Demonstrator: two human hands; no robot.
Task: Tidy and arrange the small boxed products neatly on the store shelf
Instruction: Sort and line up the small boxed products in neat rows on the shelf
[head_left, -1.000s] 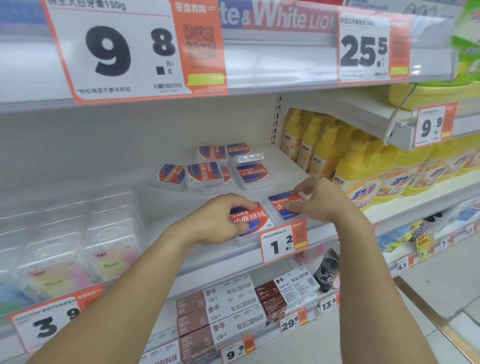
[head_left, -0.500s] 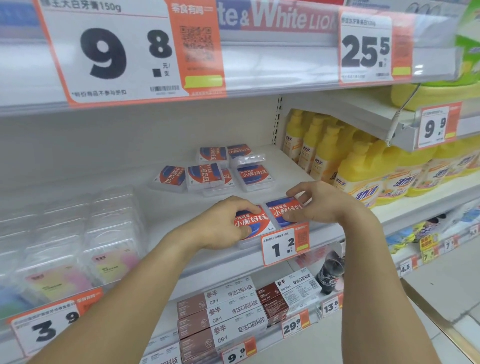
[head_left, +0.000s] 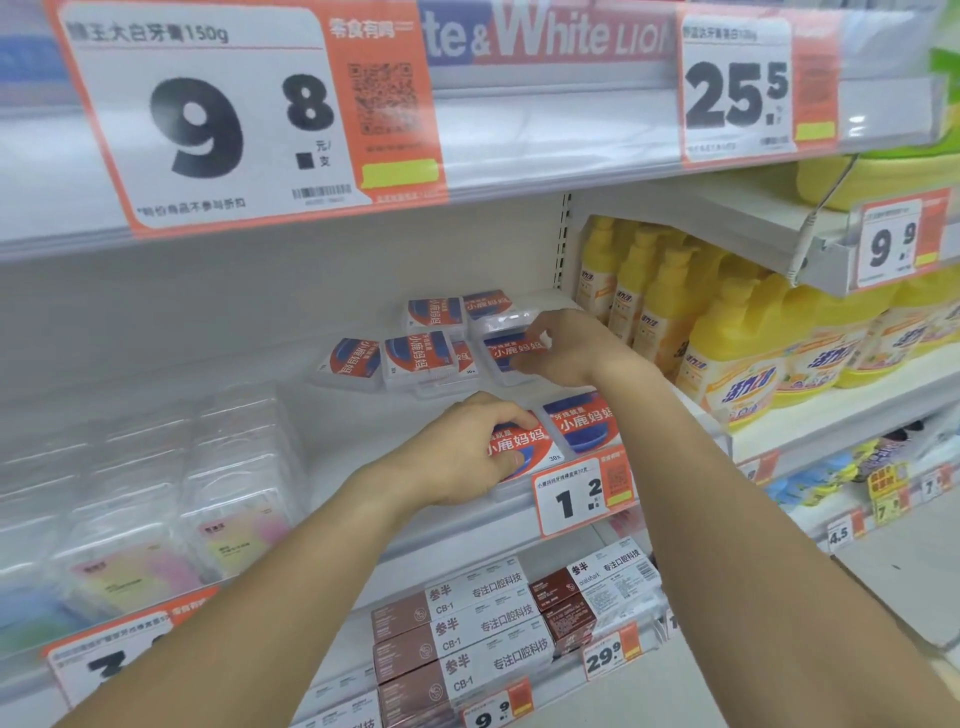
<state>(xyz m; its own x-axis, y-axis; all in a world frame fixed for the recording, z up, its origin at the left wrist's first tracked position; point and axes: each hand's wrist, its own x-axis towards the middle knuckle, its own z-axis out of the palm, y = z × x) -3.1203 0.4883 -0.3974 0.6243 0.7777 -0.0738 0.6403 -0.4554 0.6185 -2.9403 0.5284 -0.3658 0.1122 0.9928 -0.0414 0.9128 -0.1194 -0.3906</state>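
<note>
Small clear boxes with red and blue labels lie on the white middle shelf (head_left: 363, 415). My left hand (head_left: 462, 457) grips the front left box (head_left: 524, 447) at the shelf's front edge. Beside it lies the front right box (head_left: 582, 423), untouched. My right hand (head_left: 569, 351) reaches to the back group and pinches a rear box (head_left: 511, 353) by its right side. Several more boxes (head_left: 415, 353) sit unevenly to its left and behind.
Clear plastic packs (head_left: 156, 499) stand at the shelf's left. Yellow pump bottles (head_left: 727, 353) fill the shelf to the right. A price tag (head_left: 576, 493) hangs on the front rail. Brown and white cartons (head_left: 467, 634) line the shelf below. The upper shelf's price rail (head_left: 519, 130) overhangs.
My right hand has let go of the front right box and moved back to a rear box. My left hand has stayed on the front left box.
</note>
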